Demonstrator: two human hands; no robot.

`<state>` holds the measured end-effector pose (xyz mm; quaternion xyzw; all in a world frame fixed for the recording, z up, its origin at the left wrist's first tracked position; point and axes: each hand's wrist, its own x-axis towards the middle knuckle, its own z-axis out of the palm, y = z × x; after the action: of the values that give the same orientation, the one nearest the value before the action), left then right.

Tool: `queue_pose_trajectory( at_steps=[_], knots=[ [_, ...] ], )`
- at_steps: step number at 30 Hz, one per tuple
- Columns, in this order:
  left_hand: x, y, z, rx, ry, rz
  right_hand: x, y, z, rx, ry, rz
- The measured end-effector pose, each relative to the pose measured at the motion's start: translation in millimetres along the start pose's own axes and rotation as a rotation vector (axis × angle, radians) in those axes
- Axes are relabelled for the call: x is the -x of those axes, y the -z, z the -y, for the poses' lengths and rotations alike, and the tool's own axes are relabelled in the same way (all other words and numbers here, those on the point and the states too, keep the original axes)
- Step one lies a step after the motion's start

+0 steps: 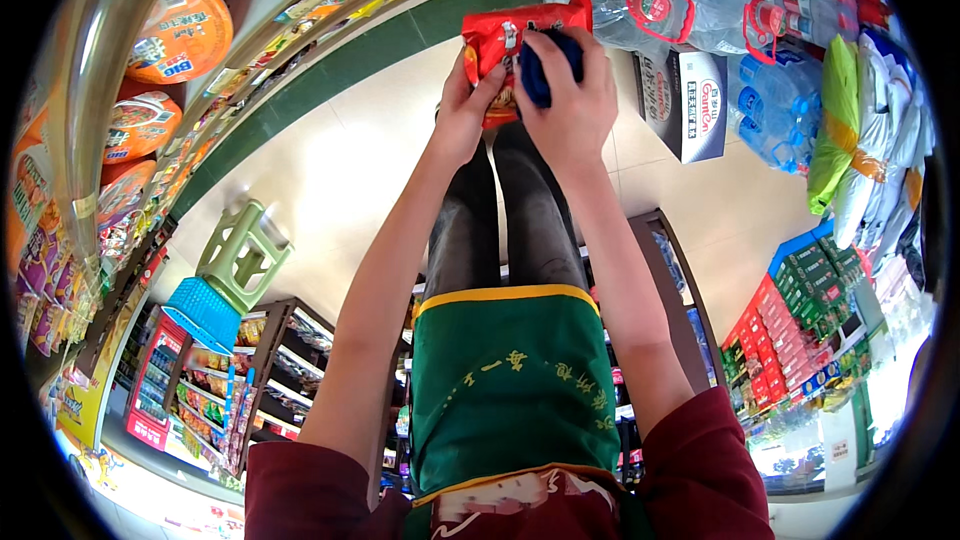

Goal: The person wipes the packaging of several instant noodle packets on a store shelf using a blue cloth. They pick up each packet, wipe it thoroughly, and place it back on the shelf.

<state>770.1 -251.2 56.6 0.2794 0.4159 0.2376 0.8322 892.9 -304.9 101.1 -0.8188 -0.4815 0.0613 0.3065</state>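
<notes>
My left hand [461, 109] grips the left side of a shiny red food packet [489, 28], thumb across its front. A bunched dark blue cloth [536, 73] lies under the curled fingers of my right hand [574, 116], pressed against the packet's right part. Both hands are held out before me, above my legs. Part of the packet's face is hidden by the cloth and fingers. Printed writing and a food picture show on it. Below my hands hangs the green apron [517, 375] that I wear.
At left, a shelf holds instant noodle bowls [184, 30]. A green plastic stool [244, 255] and a blue basket [199, 311] stand nearby. Large water bottles [600, 0], a cardboard box [701, 105], bottled-water packs [776, 105] and plastic bags [862, 135] crowd the right.
</notes>
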Motion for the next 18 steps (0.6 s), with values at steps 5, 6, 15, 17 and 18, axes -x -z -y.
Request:
queue_pose_trajectory(
  at_steps=[5, 6, 15, 17, 18],
  knots=[
    [41.5, -4.8, -10.1, 0.149, 0.063, -0.099, 18.7, 18.2, -4.3, -0.030, -0.167, -0.080],
    [47.4, -4.6, -7.2, 0.148, 0.066, -0.104, 28.7, 22.2, -0.7, -0.026, -0.151, -0.068],
    [88.1, 9.4, 32.6, 0.167, 0.190, 0.010, 62.5, 21.5, 57.5, -0.133, 0.052, 0.100],
    [95.5, 5.8, 29.9, 0.207, 0.218, -0.048, 53.0, 26.4, 60.5, -0.094, 0.034, 0.148],
    [97.0, 3.1, 27.6, 0.229, 0.229, -0.075, 49.4, 28.0, 59.0, -0.070, 0.048, 0.111]
  ],
)
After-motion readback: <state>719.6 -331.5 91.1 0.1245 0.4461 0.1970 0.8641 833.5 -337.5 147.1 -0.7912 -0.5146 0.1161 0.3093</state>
